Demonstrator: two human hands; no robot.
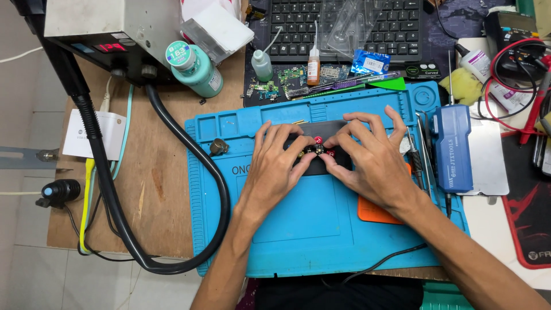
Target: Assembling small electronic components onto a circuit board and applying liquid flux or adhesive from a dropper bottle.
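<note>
I have my left hand (276,166) and right hand (370,161) pinching a black phone (321,150). Its small parts lie between my fingertips (302,154). A blue mat (298,224) lies beneath.

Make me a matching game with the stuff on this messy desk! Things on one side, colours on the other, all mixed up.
Things:
1. Work mat
2. Big bottle
3. Thick hose
4. Flat pad under the right hand

Colours:
A. Orange
B. Black
C. Blue
D. Pale green

Pairs: 1-C, 2-D, 3-B, 4-A
</note>
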